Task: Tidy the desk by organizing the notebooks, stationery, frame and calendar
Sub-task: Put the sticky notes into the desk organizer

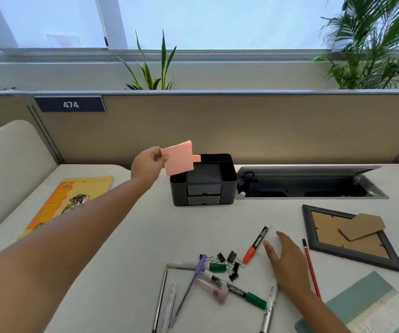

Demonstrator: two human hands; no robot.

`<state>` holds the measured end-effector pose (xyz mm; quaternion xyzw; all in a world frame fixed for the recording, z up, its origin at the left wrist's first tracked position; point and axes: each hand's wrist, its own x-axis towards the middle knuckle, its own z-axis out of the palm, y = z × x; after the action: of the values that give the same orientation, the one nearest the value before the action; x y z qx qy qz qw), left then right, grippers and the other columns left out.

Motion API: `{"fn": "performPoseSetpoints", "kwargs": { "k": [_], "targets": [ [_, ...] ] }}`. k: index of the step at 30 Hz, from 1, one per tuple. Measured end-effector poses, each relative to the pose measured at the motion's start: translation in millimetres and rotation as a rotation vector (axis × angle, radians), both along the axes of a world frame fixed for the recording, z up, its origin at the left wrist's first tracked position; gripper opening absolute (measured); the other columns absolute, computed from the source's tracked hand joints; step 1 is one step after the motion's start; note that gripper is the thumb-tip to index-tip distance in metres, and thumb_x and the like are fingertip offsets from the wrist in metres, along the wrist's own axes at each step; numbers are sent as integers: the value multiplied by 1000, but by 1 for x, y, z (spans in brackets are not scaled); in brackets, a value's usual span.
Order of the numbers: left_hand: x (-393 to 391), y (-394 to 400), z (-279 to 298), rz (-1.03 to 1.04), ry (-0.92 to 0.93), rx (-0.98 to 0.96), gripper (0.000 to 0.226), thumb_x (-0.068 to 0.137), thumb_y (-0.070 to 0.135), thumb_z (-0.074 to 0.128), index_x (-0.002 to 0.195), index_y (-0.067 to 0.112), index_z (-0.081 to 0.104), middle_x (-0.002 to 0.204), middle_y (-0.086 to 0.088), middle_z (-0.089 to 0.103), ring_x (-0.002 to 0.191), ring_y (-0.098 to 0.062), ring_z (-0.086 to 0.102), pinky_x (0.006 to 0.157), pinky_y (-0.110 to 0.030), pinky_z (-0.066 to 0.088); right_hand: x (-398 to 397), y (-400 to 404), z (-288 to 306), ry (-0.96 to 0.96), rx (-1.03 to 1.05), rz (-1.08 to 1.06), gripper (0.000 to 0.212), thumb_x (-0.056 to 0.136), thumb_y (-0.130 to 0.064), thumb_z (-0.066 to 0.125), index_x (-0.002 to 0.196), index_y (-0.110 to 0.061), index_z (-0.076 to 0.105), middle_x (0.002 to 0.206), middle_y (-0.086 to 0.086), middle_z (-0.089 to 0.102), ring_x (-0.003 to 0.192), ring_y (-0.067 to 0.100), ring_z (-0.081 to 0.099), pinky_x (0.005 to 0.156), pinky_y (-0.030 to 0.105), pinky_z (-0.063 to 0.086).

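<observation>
Over the far left corner of the black organizer [203, 179], the left hand [145, 165] pinches pink sticky notes [178, 157] at one edge, seemingly loosely, so they could slip onto the surface [131, 236] outside its compartment.

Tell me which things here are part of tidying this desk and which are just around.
Job: pink sticky notes in left hand, black organizer, markers and pens, binder clips, frame, yellow notebook, calendar.

Around: plants, cable tray, number sign.
</observation>
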<state>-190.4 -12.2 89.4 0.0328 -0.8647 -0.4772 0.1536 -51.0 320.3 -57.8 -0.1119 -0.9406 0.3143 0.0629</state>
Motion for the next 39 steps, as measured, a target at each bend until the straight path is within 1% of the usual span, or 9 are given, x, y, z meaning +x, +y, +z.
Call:
{"fn": "performPoseSetpoints", "kwargs": {
  "k": [3, 6, 11, 18, 22, 26, 29, 35, 39],
  "targets": [
    [-30, -4, 10, 22, -5, 19, 12, 88, 12, 54, 79, 17, 58, 83, -6, 64, 82, -31, 66, 75, -44, 55, -2, -2, -1, 49, -51, -28, 71, 84, -67, 33, 136, -19, 39, 139, 5, 46, 129, 23, 39, 108, 41, 30],
    [-59, -4, 7, 39, 11, -26, 10, 88, 14, 54, 81, 16, 60, 85, -7, 63, 84, -34, 62, 76, -47, 54, -5, -3, -4, 90, -91, -40, 93, 69, -84, 15, 130, -20, 47, 133, 2, 52, 124, 21, 45, 105, 39, 33],
    [-95, -3, -4, 80, -1, -114, 9, 88, 15, 54, 86, 14, 63, 85, -8, 65, 73, -25, 55, 76, -45, 52, -19, -4, -2, 123, -158, -70, 110, 54, -95, 8, 123, -22, 52, 129, 2, 56, 121, 23, 49, 102, 40, 36],
    [-121, 1, -12, 73, -41, -94, 10, 88, 10, 55, 91, 6, 63, 87, -8, 65, 79, -25, 61, 81, -34, 48, -25, -4, -10, 151, -158, -55, 101, 61, -91, 10, 123, -24, 52, 129, 0, 55, 124, 21, 46, 104, 40, 35],
    [-120, 9, -20, 51, -99, -248, 12, 88, 11, 55, 94, 6, 63, 86, -8, 61, 82, -25, 55, 73, -30, 43, -21, -2, -14, 149, -166, -58, 98, 63, -90, 11, 124, -24, 51, 130, 0, 55, 125, 21, 45, 104, 40, 35],
    [-117, 10, -29, 65, -125, -136, 22, 88, 6, 52, 107, 9, 62, 99, -9, 64, 96, -22, 59, 81, -27, 44, -20, -4, -15, 138, -164, -58, 98, 63, -90, 11, 124, -25, 50, 131, -1, 54, 124, 20, 45, 104, 39, 34],
    [-113, 9, -32, 91, -126, -102, 37, 88, -4, 39, 118, 9, 56, 107, -6, 60, 94, -17, 53, 82, -22, 40, -21, -4, -11, 143, -165, -55, 98, 63, -90, 11, 125, -23, 49, 130, 0, 54, 123, 19, 46, 103, 37, 34],
    [-97, -7, -55, 58, -122, -240, 62, 78, -15, 28, 121, 19, 56, 120, -2, 60, 108, -21, 54, 83, -28, 43, -19, -2, -11, 118, -117, -46, 89, 70, -81, 14, 128, -22, 47, 132, 2, 52, 123, 21, 45, 103, 39, 34],
    [-68, -14, -67, 91, -44, -279, 56, 81, -12, 31, 122, 18, 56, 123, -3, 60, 116, -21, 50, 93, -35, 44, -20, -7, -8, 123, -100, -24, 76, 77, -73, 19, 127, -23, 47, 130, 1, 53, 121, 18, 46, 100, 37, 35]
  ]
}}
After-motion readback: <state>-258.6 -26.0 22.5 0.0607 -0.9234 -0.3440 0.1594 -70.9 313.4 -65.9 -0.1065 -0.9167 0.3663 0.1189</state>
